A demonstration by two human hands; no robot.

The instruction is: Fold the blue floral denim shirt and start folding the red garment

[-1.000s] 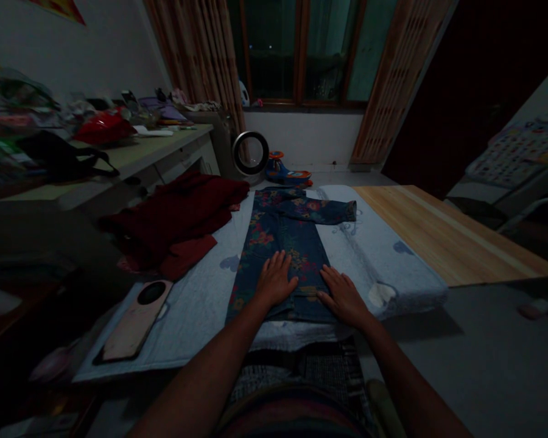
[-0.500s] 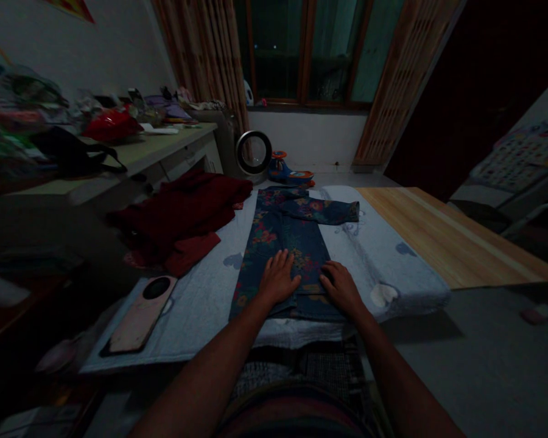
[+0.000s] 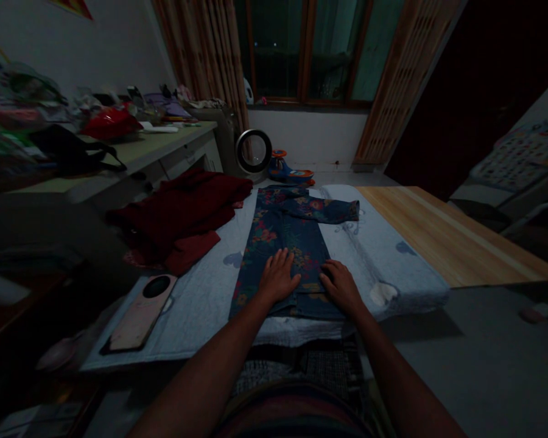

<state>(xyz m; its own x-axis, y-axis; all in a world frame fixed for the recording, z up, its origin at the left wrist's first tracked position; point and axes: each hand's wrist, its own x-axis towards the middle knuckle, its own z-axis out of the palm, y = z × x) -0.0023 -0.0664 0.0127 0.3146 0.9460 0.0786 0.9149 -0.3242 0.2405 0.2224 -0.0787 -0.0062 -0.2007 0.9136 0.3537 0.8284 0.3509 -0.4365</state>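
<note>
The left hand lies palm down on the flowered blue jacket, fingers loosely spread and gripping nothing. The right hand bends its fingers at the jacket's right edge; whether it pinches the cloth cannot be told. The jacket lies flat under and beyond the hands, its one visible sleeve pointing right, ahead of the right hand, its hem near the blanket's close edge.

If the right hand tugs while the left palm presses, the cloth could bunch or skew. Pulled toward the body, the hem might slip over the blanket's edge. A wide sweep of the left forearm could knock the phone, which lies near that edge.

Counted outward: two hands, one jacket, one blanket, one phone left of the left hand, one heap of red clothes ahead of the phone, its pieces too dark to count. Right of the right hand is one wooden board; far ahead, one ride-on toy and two curtains.
</note>
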